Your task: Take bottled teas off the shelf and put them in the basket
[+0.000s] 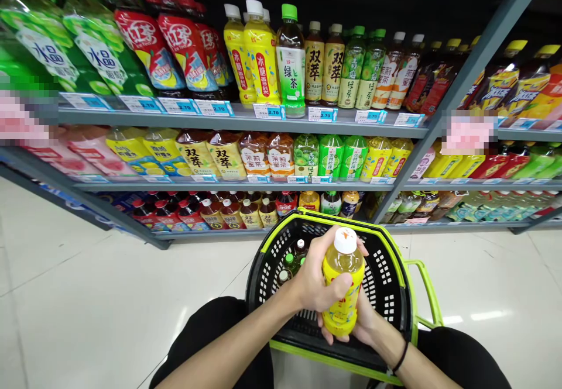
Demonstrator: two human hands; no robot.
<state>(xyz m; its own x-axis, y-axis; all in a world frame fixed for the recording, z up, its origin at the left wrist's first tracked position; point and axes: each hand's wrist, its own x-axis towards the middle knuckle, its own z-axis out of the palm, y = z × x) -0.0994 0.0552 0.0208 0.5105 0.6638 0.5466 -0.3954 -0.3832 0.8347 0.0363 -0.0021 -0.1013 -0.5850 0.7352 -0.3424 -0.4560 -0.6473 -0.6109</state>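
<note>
A yellow drink bottle (341,313) with a white cap stands roughly upright between my two hands, above the shopping basket. My left hand (319,272) is closed around its upper part, the thumb lying across the label. From below and behind, my right hand (365,317) holds the bottle's lower end, with its fingertips showing at the left of the base. The black shopping basket (397,324) has a lime-green rim and sits between my knees. Several bottles, among them one with a green cap (290,259), stand in its left part, partly hidden by my left arm.
Shelves of bottled drinks run across the front, with price tags along the upper shelf edge (246,117). A green tea bottle (291,64) stands at that shelf's front edge. The basket's green handle (428,295) sticks out to the right over the pale tiled floor (483,295).
</note>
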